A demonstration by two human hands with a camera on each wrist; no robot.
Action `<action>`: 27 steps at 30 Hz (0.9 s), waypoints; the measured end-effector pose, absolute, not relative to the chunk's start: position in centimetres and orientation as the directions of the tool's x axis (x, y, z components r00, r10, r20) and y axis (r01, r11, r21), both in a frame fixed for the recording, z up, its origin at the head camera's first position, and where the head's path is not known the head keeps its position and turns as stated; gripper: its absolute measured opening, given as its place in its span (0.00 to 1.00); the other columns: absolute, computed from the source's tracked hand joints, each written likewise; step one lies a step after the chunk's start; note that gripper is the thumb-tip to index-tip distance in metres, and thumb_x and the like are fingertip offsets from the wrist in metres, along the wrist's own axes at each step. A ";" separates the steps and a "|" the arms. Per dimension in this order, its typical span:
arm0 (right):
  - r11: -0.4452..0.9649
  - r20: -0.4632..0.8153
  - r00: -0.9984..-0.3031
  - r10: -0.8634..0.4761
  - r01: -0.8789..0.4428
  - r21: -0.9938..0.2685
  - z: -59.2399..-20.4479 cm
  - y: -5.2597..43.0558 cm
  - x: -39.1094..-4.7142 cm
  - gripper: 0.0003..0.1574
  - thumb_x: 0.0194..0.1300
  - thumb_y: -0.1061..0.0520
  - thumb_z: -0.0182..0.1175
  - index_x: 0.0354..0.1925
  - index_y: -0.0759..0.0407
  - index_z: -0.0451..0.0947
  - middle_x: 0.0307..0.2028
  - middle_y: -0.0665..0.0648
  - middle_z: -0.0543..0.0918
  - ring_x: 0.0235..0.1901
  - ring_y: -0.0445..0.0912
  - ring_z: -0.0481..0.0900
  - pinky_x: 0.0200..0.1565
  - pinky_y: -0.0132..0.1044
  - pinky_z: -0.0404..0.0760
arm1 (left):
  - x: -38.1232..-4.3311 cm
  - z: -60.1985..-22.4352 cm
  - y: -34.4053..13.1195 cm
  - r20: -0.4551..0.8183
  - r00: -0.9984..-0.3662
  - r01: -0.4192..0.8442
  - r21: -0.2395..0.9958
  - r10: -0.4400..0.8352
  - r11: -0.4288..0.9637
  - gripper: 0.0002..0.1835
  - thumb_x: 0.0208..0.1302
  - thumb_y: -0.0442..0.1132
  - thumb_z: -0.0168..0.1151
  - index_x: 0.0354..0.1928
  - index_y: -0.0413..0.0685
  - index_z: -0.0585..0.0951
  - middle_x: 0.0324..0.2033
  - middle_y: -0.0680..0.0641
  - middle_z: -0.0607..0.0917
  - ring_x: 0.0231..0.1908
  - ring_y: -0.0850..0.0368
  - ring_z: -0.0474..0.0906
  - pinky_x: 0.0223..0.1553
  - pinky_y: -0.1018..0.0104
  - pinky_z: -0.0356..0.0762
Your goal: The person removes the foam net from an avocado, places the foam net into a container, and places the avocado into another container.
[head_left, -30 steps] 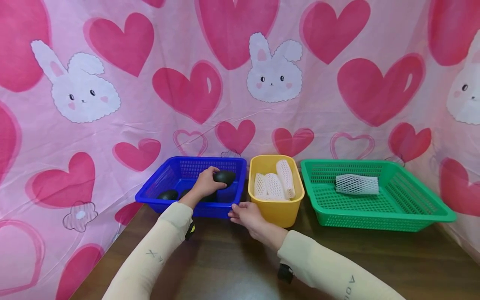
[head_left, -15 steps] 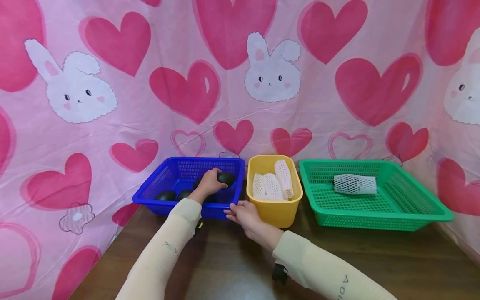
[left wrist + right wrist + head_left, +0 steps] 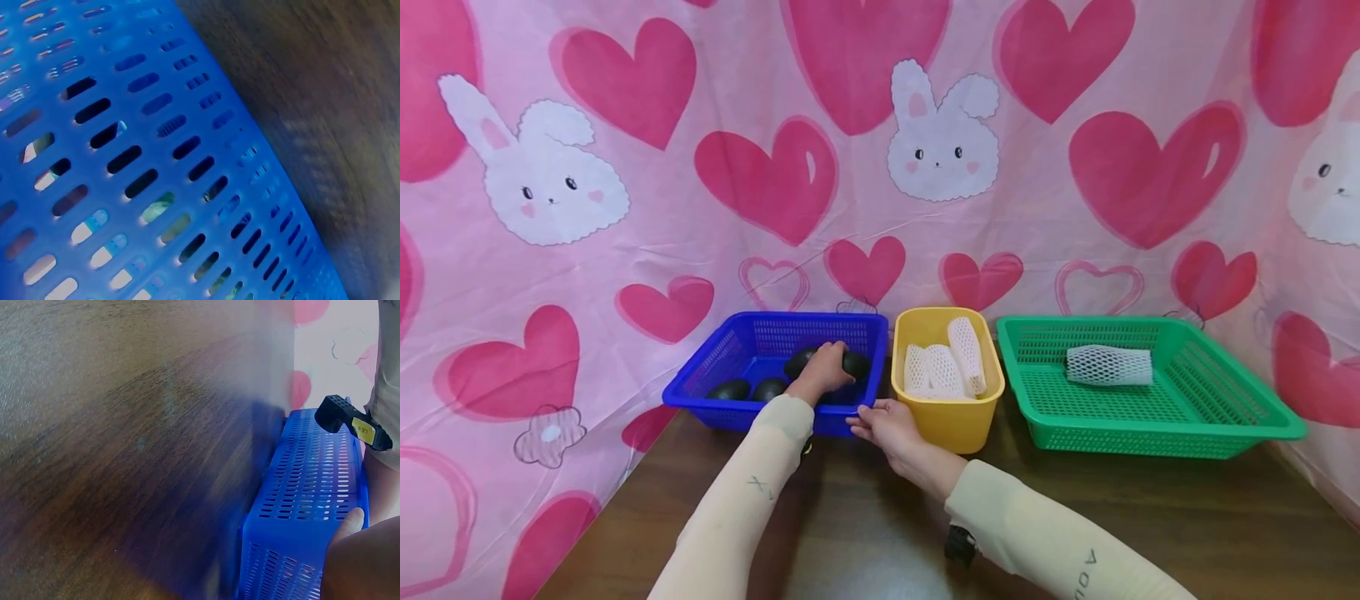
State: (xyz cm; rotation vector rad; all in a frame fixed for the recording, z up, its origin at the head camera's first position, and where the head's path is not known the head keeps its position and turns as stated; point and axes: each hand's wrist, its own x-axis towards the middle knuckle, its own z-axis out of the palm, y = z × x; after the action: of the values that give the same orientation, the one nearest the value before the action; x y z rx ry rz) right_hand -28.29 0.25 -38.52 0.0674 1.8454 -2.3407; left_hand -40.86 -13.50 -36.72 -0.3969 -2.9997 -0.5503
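In the head view my left hand [image 3: 823, 372] reaches into the blue basket [image 3: 775, 408], its fingers and thumb around a dark avocado [image 3: 855, 365] at the right side. Other dark avocados lie left of it, among them a front-left avocado [image 3: 728, 390] and one avocado [image 3: 800, 362] behind the hand. My right hand [image 3: 891, 429] grips the basket's front right corner; in the right wrist view its thumb [image 3: 351, 522] lies at the rim. The left wrist view is filled by the basket's slotted wall [image 3: 137, 150], which hides the hand.
Beside the blue basket stands a yellow bin [image 3: 958, 429] holding several white foam net sleeves [image 3: 946, 371]. Further right, a green basket [image 3: 1150, 437] contains a white foam net sleeve [image 3: 1108, 366]. All stand on a brown wooden table [image 3: 865, 533] against a pink heart-patterned cloth [image 3: 865, 208].
My left hand has shifted right and lowered with the avocado inside the blue basket, uncovering more of the avocados on its left. My right hand stays at the basket corner.
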 end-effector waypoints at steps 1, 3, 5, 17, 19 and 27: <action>-0.226 -0.133 -0.986 -0.097 0.152 -0.962 -38.5 0.2 -28.3 0.11 0.71 0.67 0.54 0.49 0.74 0.69 0.34 0.63 0.85 0.40 0.54 0.85 0.43 0.38 0.82 | -40.8 -36.7 -13.5 0.100 -0.963 0.270 0.319 0.251 0.909 0.30 0.53 0.38 0.74 0.56 0.33 0.74 0.49 0.34 0.78 0.51 0.40 0.75 0.58 0.50 0.70; -0.228 -0.131 -0.986 -0.098 0.151 -0.962 -38.5 0.2 -28.3 0.11 0.71 0.67 0.53 0.48 0.74 0.69 0.33 0.62 0.85 0.38 0.52 0.85 0.43 0.38 0.82 | -40.6 -36.6 -13.4 0.081 -0.959 0.284 0.285 0.272 0.915 0.30 0.53 0.37 0.74 0.56 0.34 0.74 0.49 0.35 0.78 0.50 0.40 0.76 0.57 0.49 0.70; -0.233 -0.125 -0.987 -0.101 0.146 -0.962 -38.5 0.2 -28.3 0.11 0.71 0.67 0.53 0.48 0.75 0.68 0.33 0.62 0.84 0.37 0.51 0.85 0.43 0.38 0.82 | -40.4 -36.6 -13.4 0.067 -0.955 0.295 0.262 0.288 0.919 0.29 0.53 0.37 0.74 0.56 0.34 0.75 0.49 0.35 0.78 0.50 0.40 0.76 0.57 0.49 0.71; -0.229 -0.123 -0.987 -0.102 0.144 -0.963 -38.3 0.3 -28.1 0.12 0.71 0.67 0.53 0.49 0.75 0.68 0.33 0.62 0.84 0.37 0.51 0.85 0.43 0.38 0.82 | -40.7 -37.0 -13.4 0.022 -0.954 0.296 0.221 0.299 0.929 0.31 0.54 0.37 0.74 0.58 0.36 0.73 0.51 0.35 0.78 0.53 0.40 0.75 0.58 0.48 0.69; -0.225 -0.127 -0.987 -0.102 0.147 -0.963 -38.3 0.3 -28.1 0.11 0.71 0.67 0.53 0.49 0.75 0.68 0.33 0.62 0.84 0.36 0.50 0.85 0.43 0.38 0.82 | -40.6 -37.1 -13.4 0.010 -0.953 0.299 0.208 0.304 0.931 0.31 0.54 0.37 0.74 0.59 0.36 0.73 0.52 0.36 0.78 0.53 0.41 0.75 0.59 0.49 0.69; -0.224 -0.122 -0.987 -0.109 0.144 -0.964 -38.4 0.3 -28.1 0.12 0.71 0.67 0.53 0.49 0.75 0.68 0.33 0.61 0.85 0.36 0.49 0.85 0.43 0.38 0.82 | -40.6 -37.1 -13.4 -0.003 -0.952 0.299 0.204 0.306 0.932 0.32 0.54 0.37 0.74 0.60 0.36 0.73 0.52 0.36 0.78 0.53 0.41 0.75 0.59 0.48 0.69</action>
State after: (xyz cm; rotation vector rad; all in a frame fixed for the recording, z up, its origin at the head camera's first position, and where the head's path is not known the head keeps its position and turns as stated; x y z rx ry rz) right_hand -28.14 0.35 -38.36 0.0428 1.8470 -2.3380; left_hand -40.56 -13.39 -37.10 -0.4891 -3.1216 -0.3205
